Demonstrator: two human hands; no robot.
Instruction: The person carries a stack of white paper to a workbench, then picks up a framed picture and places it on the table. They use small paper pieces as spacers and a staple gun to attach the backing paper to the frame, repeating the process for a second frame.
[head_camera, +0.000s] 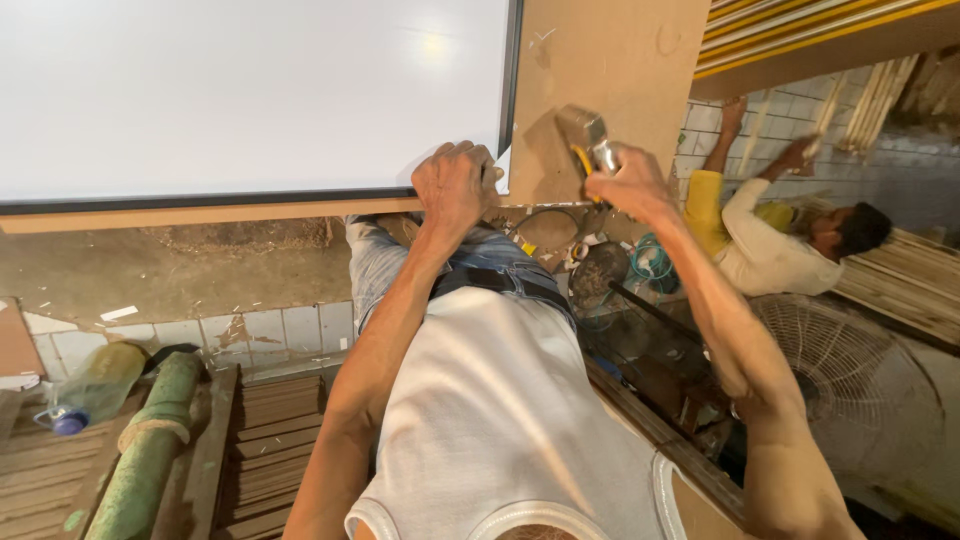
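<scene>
My left hand (455, 185) pressed down on the corner of the white board (250, 95), its grip closed over the dark edge strip there, I judged so that the panel would not shift on the brown backing sheet (610, 70) while I worked beside it. My right hand (630, 185) was clenched around a metal tool (585, 135) with a yellow part, its head set against the backing sheet just beside the board's corner; holding it that close to the left hand let one hand steady what the other worked on. The white board lay flat on the backing sheet, filling the upper left of my view, its corner between my two hands. Below my arms I saw cluttered odds and ends and coiled cable (652, 262). A green pipe (150, 440) lay beside stacked slats (275, 440). Off to the right another person (770, 240) reached up toward strips of wood, well apart from me, with a fan (850, 380) nearer.
</scene>
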